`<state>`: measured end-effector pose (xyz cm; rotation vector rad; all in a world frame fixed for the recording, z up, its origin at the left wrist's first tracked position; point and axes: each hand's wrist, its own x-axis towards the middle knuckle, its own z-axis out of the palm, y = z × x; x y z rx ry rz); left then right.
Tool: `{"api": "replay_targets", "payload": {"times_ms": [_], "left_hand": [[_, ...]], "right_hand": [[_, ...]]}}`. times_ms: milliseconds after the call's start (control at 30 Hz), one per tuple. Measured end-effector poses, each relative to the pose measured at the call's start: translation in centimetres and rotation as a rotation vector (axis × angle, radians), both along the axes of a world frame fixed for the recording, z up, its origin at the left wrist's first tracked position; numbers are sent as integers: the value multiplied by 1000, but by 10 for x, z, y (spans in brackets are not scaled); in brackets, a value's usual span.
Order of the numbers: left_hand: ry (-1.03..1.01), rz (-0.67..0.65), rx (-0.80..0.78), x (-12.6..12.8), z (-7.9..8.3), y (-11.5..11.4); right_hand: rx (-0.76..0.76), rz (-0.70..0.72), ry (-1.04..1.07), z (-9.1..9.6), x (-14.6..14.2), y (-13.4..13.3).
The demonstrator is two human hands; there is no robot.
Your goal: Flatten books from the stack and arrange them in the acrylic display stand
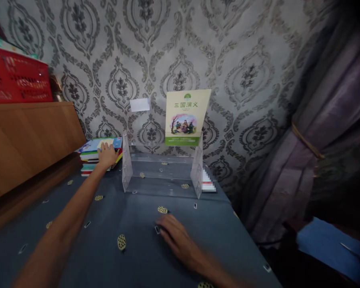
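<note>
My left hand (pixel 107 155) reaches forward and lies on top of a stack of books (pixel 91 158) at the far left of the table, fingers flat over the top blue cover. My right hand (pixel 175 236) rests palm down on the dark blue tablecloth (pixel 132 256) near the front, fingers stretched and holding nothing. Behind it stands a clear acrylic rack (pixel 162 172). One pale green book with a picture on its cover (pixel 186 117) stands upright at the rack's right end, against the wall.
A wooden cabinet (pixel 27 140) borders the table on the left, with a red crate (pixel 16 78) on top. Patterned wallpaper backs the table. A purple curtain (pixel 318 132) hangs at the right, and a blue object (pixel 330 248) lies below it.
</note>
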<state>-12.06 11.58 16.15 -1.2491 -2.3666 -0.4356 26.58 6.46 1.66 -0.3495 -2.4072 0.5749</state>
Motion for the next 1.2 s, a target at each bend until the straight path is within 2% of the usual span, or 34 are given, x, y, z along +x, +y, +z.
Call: {"api": "replay_targets", "payload": {"times_ms": [67, 167, 400, 600, 800, 933, 1033, 1200], "left_hand": [[41, 6, -78, -2, -8, 11], [85, 1, -112, -3, -12, 26], [135, -3, -168, -8, -1, 34], [198, -39, -256, -12, 7, 13], [258, -57, -277, -21, 1, -42], [322, -71, -201, -31, -9, -73], [316, -60, -160, -31, -13, -76], [283, -52, -235, -15, -12, -49]], "right_hand": [[35, 1, -49, -13, 0, -4], [53, -9, -51, -22, 3, -3], [27, 2, -69, -14, 5, -3], [53, 20, -66, -19, 3, -1], [24, 0, -40, -15, 2, -4], [10, 18, -68, -14, 2, -3], [30, 19, -73, -22, 0, 1], [41, 22, -103, -29, -1, 3]]}}
